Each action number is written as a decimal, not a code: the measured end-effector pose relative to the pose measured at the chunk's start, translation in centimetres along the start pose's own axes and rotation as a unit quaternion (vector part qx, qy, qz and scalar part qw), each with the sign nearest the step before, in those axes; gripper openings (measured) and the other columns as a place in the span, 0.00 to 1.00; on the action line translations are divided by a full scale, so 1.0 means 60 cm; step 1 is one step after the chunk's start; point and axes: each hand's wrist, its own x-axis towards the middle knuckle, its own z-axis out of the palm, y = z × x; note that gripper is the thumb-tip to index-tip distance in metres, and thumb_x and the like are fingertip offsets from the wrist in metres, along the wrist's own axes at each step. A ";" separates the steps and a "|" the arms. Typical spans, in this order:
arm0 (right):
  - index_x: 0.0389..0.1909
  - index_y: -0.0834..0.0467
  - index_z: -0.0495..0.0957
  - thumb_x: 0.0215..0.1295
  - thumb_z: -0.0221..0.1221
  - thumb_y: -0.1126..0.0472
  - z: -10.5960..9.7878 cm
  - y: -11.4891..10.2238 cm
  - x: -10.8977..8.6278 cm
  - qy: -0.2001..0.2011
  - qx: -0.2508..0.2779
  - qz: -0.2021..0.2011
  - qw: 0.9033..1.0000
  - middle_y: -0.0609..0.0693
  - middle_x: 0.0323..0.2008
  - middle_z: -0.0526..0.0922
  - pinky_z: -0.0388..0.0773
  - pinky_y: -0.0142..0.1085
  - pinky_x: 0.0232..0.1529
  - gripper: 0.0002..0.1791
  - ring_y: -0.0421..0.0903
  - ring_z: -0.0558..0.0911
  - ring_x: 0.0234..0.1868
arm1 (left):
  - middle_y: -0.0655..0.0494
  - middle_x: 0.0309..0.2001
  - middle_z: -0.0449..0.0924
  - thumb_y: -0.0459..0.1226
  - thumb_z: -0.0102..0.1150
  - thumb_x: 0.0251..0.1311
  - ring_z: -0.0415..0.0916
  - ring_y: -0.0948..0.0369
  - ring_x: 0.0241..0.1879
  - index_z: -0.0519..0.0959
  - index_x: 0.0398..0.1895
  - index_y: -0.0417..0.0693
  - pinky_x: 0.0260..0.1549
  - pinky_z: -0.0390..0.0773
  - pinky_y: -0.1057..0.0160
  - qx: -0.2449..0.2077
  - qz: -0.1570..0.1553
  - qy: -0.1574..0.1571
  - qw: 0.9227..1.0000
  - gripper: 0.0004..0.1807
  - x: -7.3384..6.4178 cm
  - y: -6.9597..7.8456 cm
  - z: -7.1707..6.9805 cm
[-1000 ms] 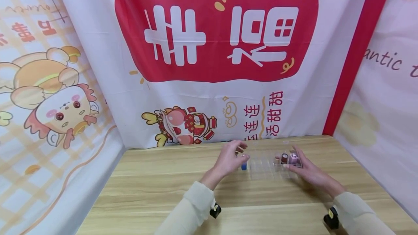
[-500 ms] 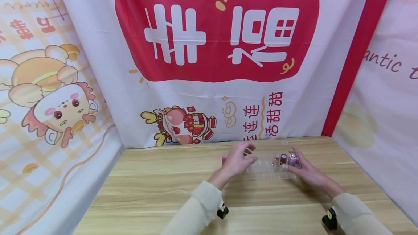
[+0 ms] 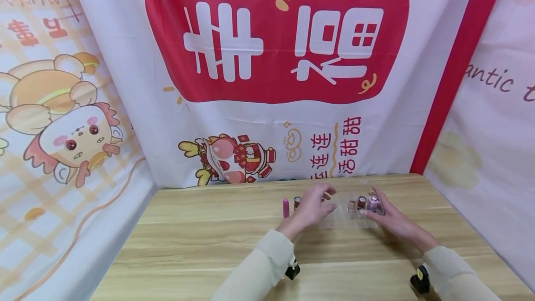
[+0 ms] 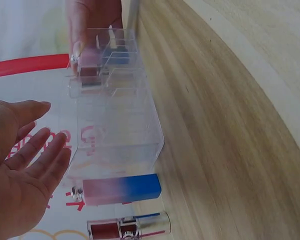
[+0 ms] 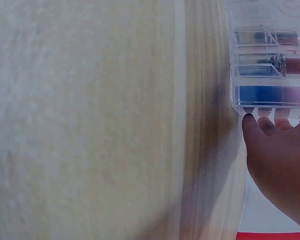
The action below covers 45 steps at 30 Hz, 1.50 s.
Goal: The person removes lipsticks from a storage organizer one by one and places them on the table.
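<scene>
A clear compartment organizer (image 4: 117, 125) stands on the table, several lip tubes upright in its right end. My right hand (image 3: 393, 221) holds that end, thumb at the front and fingers round the side. A pink-and-blue lip tube (image 5: 260, 95), a dark red one (image 5: 296, 66) and a smaller one (image 5: 255, 37) fill neighbouring slots there. My left hand (image 3: 310, 208), fingers spread and holding nothing, hovers at the organizer's left end. Beside that end a second pink-and-blue lip tube (image 4: 121, 190) stands on the table, mostly hidden by my left hand in the head view.
Further left stand a clear lip gloss tube with dark red (image 4: 106, 230) and a bright pink tube (image 3: 286, 208). The wooden table (image 3: 209, 236) runs back to a printed cloth (image 3: 276, 143), with more cloth hanging at both sides.
My left hand has moved right along the organizer, uncovering the pink tube and a dark-topped tube on its left. The right hand stays at the organizer's right end, shifted very slightly left.
</scene>
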 end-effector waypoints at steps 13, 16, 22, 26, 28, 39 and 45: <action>0.81 0.41 0.23 0.75 0.57 0.42 0.002 -0.005 -0.005 -0.004 0.015 0.006 1.000 0.67 0.81 0.31 0.31 0.79 0.65 0.55 0.74 0.31 0.77 | 0.56 0.54 0.83 0.34 0.70 0.62 0.82 0.61 0.50 0.80 0.57 0.46 0.49 0.78 0.76 0.041 0.011 -0.001 0.999 0.20 0.017 0.005 0.034; 0.81 0.41 0.23 0.75 0.57 0.42 0.002 -0.007 -0.006 -0.003 0.014 0.007 1.000 0.67 0.80 0.31 0.31 0.79 0.65 0.55 0.75 0.31 0.77 | 0.56 0.54 0.84 0.36 0.70 0.62 0.82 0.63 0.50 0.80 0.56 0.47 0.48 0.77 0.77 0.061 0.010 0.000 0.998 0.19 0.027 0.009 0.043; 0.81 0.39 0.23 0.74 0.57 0.41 0.001 -0.004 -0.007 -0.002 0.014 0.012 1.000 0.67 0.80 0.32 0.33 0.80 0.65 0.55 0.76 0.33 0.77 | 0.59 0.53 0.84 0.36 0.71 0.61 0.81 0.67 0.48 0.81 0.56 0.49 0.46 0.77 0.77 0.092 0.007 0.004 0.996 0.20 0.038 0.019 0.059; 0.81 0.40 0.23 0.74 0.57 0.41 0.003 -0.003 -0.007 0.000 0.014 0.009 1.000 0.68 0.80 0.33 0.33 0.80 0.65 0.55 0.75 0.33 0.77 | 0.60 0.52 0.84 0.38 0.71 0.62 0.80 0.67 0.49 0.81 0.56 0.50 0.48 0.77 0.76 0.115 0.010 0.009 0.993 0.19 0.043 0.024 0.067; 0.81 0.40 0.23 0.74 0.57 0.41 0.003 -0.004 -0.006 -0.001 0.013 0.008 1.000 0.68 0.80 0.33 0.33 0.79 0.65 0.55 0.75 0.33 0.77 | 0.59 0.51 0.85 0.39 0.71 0.62 0.80 0.66 0.49 0.81 0.56 0.50 0.49 0.77 0.76 0.122 0.010 0.013 0.992 0.19 0.045 0.024 0.070; 0.81 0.42 0.23 0.75 0.57 0.43 0.003 -0.005 -0.004 -0.002 0.021 0.003 1.000 0.68 0.80 0.33 0.34 0.78 0.67 0.55 0.75 0.35 0.77 | 0.58 0.50 0.85 0.37 0.72 0.61 0.81 0.63 0.50 0.81 0.54 0.48 0.48 0.78 0.75 0.101 -0.002 0.018 0.995 0.19 0.053 0.010 0.090; 0.81 0.42 0.24 0.75 0.57 0.42 0.006 -0.003 -0.003 0.001 0.020 0.007 1.000 0.68 0.80 0.34 0.32 0.78 0.66 0.54 0.74 0.33 0.77 | 0.57 0.46 0.86 0.39 0.73 0.61 0.83 0.61 0.47 0.83 0.49 0.48 0.44 0.78 0.77 0.093 0.000 0.032 0.995 0.15 0.055 0.006 0.105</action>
